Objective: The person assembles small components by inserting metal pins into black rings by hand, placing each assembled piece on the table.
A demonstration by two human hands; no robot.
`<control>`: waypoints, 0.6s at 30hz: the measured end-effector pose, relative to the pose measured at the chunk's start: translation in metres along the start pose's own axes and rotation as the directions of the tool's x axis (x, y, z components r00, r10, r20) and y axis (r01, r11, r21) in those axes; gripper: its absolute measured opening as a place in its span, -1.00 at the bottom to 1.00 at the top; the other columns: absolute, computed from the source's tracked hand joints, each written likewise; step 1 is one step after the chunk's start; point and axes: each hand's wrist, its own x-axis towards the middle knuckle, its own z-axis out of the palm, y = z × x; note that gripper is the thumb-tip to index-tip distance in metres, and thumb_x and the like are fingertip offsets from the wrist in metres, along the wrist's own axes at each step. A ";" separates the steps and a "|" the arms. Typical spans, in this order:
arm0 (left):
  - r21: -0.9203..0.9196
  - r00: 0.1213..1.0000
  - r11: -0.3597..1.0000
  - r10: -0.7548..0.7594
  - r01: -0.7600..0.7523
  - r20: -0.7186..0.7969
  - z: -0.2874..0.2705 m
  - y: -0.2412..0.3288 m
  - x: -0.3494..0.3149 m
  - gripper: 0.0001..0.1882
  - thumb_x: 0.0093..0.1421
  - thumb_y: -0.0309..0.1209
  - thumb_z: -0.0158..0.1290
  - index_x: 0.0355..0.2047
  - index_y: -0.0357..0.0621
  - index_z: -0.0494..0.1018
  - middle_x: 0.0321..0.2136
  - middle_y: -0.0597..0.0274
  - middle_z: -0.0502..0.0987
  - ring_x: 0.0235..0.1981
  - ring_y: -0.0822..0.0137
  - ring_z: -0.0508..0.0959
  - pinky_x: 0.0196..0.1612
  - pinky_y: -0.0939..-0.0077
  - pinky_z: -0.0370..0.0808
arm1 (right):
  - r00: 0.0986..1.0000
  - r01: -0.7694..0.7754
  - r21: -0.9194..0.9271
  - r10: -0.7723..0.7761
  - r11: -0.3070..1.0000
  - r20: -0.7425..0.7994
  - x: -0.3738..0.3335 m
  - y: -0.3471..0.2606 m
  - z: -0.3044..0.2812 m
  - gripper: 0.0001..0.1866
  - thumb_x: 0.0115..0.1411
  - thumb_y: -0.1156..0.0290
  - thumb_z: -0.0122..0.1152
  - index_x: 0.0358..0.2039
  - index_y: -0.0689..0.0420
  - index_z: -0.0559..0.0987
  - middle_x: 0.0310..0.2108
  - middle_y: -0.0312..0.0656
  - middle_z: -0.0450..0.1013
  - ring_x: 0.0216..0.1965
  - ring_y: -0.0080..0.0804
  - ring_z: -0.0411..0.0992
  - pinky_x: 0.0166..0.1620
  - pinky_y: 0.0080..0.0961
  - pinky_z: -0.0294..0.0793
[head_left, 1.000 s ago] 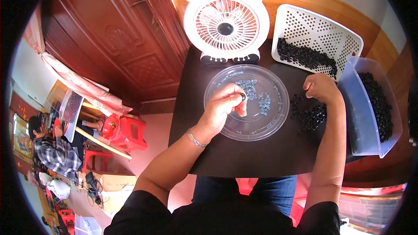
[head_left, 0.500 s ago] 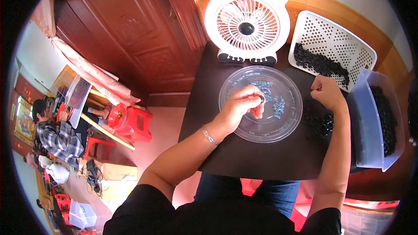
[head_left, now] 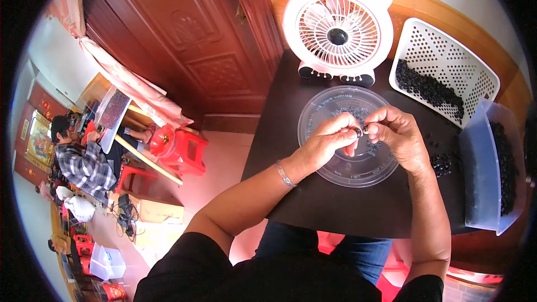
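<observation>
Judge the small black piece [head_left: 358, 132] light, stiff, slippery, best taken by its sides: pinched in left hand [head_left: 329, 140] above tabletop [head_left: 335, 212], well inside near edge, beside right hand's [head_left: 403, 141] bunched fingertips, grasping what, cannot tell.

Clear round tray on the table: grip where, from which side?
Probably the left rim of the clear round tray, from the left: its curved edge shows unobstructed there, while the fan stands past the far edge and loose black pieces lie to the right. Keep it level; small bluish pieces lie inside.
</observation>
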 end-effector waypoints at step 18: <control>0.022 0.998 0.998 -0.056 0.056 0.012 -0.001 -0.007 0.000 -0.80 0.29 -0.29 -0.08 -0.32 -0.18 0.29 -0.51 0.29 0.40 -0.45 0.46 0.45 -0.32 0.57 0.42 | 0.998 0.039 -0.145 -0.031 0.989 0.056 -0.001 0.002 0.003 -0.92 0.13 0.55 0.22 -0.34 0.24 0.57 -0.39 -0.30 0.49 -0.31 -0.60 0.42 -0.19 -0.61 0.41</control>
